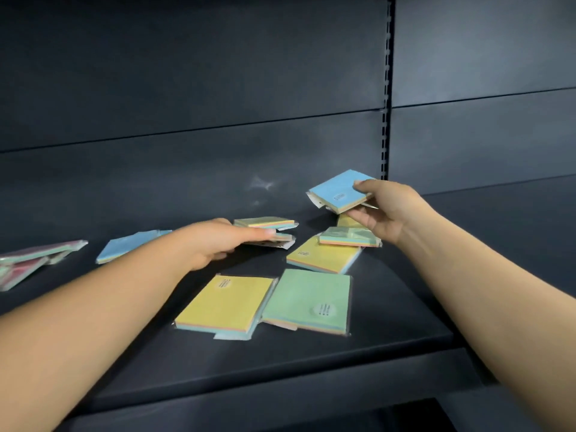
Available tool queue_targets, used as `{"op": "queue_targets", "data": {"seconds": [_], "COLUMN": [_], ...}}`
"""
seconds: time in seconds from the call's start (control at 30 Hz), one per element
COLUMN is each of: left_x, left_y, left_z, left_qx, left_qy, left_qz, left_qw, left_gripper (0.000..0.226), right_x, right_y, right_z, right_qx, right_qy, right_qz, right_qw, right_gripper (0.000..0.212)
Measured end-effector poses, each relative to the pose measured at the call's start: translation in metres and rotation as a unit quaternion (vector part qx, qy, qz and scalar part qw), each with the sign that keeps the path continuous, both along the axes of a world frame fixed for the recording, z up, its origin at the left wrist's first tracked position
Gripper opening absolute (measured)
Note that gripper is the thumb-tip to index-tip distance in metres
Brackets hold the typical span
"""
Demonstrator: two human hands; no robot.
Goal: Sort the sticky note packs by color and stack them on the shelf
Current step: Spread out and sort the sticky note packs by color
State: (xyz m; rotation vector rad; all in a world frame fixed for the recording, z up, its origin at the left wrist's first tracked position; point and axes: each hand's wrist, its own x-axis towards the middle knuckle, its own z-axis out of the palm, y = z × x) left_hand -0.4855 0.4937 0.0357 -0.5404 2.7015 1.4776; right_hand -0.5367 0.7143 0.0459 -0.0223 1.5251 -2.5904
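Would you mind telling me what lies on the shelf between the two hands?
In the head view, a green-topped pack lies on the shelf between the left hand and the right hand, which holds a blue pack.

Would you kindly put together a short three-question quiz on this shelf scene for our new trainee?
1. True or false: the right hand holds a blue-topped pack lifted off the shelf.
2. Which colour tops the pack lying beside the near yellow-topped pack? A red, B green, C blue.
3. Fill in: the left hand reaches onto a pack in the ____ of the shelf.

Key
1. True.
2. B, the green-topped pack.
3. Middle; it touches a partly hidden pack there.
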Motion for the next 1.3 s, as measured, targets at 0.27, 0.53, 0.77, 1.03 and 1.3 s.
{"op": "queue_targets", "data": {"seconds": [0.27,0.53,0.77,1.03,1.3], "left_x": [0.055,0.106,0.106,0.072,0.082], "left_y": [-0.022,-0.115,-0.190,-0.205,-0.214], "left_z": [0.009,0.035,0.020,-0.009,0.003], "left_qx": [0.242,0.253,0.195,0.133,-0.011], "left_qy": [0.059,0.157,0.100,0.121,0.127], "left_qz": [0.127,0.204,0.239,0.207,0.128], "left_qw": [0.960,0.933,0.946,0.962,0.984], "left_gripper": [0.017,0.015,0.021,0.019,0.017], "right_x": [0.019,0.037,0.063,0.073,0.082], "right_y": [-0.020,-0.059,-0.116,-0.160,-0.230], "right_z": [-0.004,0.014,0.027,0.024,0.013], "right_qx": [0.022,0.053,0.093,0.123,0.272], "right_qy": [-0.034,-0.016,0.022,0.000,0.023], "right_qz": [0.085,0.112,0.110,0.089,0.129], "right_qw": [0.996,0.992,0.989,0.988,0.953], "right_gripper": [0.011,0.010,0.008,0.010,0.013]}}
